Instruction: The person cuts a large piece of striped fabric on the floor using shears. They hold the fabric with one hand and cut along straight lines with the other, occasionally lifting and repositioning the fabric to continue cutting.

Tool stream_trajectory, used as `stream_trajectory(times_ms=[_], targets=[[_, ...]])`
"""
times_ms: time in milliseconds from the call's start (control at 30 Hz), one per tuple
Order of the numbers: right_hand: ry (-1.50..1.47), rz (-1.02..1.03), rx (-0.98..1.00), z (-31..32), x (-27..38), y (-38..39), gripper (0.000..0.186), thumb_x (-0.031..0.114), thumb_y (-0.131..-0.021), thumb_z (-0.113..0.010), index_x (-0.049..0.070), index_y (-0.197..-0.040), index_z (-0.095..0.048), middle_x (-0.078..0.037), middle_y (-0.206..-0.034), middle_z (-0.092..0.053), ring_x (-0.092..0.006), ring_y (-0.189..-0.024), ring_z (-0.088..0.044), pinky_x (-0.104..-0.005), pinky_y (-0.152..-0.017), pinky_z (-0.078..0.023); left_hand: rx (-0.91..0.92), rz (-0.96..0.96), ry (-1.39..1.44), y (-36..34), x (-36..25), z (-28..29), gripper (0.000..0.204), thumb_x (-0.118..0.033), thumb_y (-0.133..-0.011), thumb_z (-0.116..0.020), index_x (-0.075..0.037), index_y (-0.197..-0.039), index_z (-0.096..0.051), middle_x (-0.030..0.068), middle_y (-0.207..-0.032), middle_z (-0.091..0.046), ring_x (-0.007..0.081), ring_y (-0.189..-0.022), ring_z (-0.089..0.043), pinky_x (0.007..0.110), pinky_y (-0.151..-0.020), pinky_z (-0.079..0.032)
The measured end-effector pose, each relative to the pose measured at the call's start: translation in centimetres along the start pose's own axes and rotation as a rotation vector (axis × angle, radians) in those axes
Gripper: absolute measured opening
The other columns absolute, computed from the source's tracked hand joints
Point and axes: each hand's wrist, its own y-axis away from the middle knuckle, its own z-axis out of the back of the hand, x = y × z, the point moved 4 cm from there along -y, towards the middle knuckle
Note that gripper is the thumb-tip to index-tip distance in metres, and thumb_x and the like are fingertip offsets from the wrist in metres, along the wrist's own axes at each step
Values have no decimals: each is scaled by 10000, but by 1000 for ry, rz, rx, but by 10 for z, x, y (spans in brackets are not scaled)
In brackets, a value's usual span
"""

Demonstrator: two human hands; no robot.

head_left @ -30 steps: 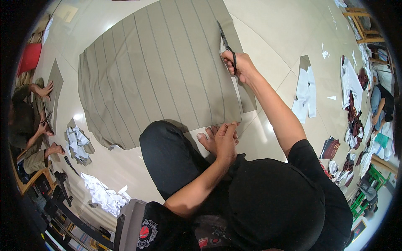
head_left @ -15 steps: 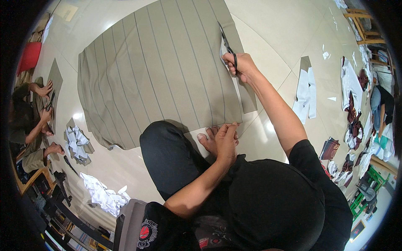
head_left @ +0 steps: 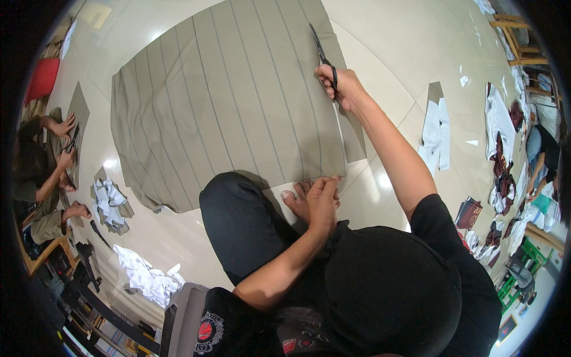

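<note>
Striped cloth (head_left: 226,101) lies flat on floor (head_left: 178,238). Left hand (head_left: 322,205) fingers pinch its near edge: keep it taut. Scissors (head_left: 322,55) gripped in right hand (head_left: 340,86) fingers; best cut straight, side strip (head_left: 355,140) lying loose.

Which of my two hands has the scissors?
Your right hand: it grips the black scissors at the striped cloth. Your left hand holds no tool; its fingers seem to pinch the cloth's near corner.
</note>
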Motion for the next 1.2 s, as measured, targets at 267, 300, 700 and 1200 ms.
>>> stream_trajectory(times_ms=[267, 300, 700, 1200], targets=[[-16, 15, 8, 0, 2, -8, 228, 240, -802, -769, 114, -719, -597, 43, -623, -523, -50, -474, -451, -224, -444, -356, -18, -17, -44, 0, 0, -1, 166, -230, -959, -686, -99, -862, -660, -61, -632, -475, 38, -521, -379, 208, -480, -281], [-18, 14, 6, 0, 2, -8, 230, 235, -801, -769, 115, -717, -593, 43, -622, -522, -49, -474, -450, -223, -440, -355, -21, -13, -39, 0, -1, -2, 165, -228, -959, -686, -99, -860, -657, -61, -633, -476, 39, -520, -379, 208, -479, -279], [4, 4, -14, -1, 1, -11, 231, 161, -782, -756, 109, -690, -551, 33, -614, -515, -57, -473, -447, -227, -427, -351, -36, -2, -40, -1, -1, -2, 166, -221, -956, -692, -103, -851, -639, -60, -636, -481, 38, -515, -385, 206, -473, -280], [-39, 13, 11, -7, 12, -14, 248, 237, -802, -764, 109, -714, -571, 45, -620, -513, -51, -468, -445, -221, -432, -349, 6, -1, -77, -5, 6, 5, 185, -272, -970, -675, -97, -915, -649, -59, -632, -455, 52, -527, -382, 226, -494, -286]])
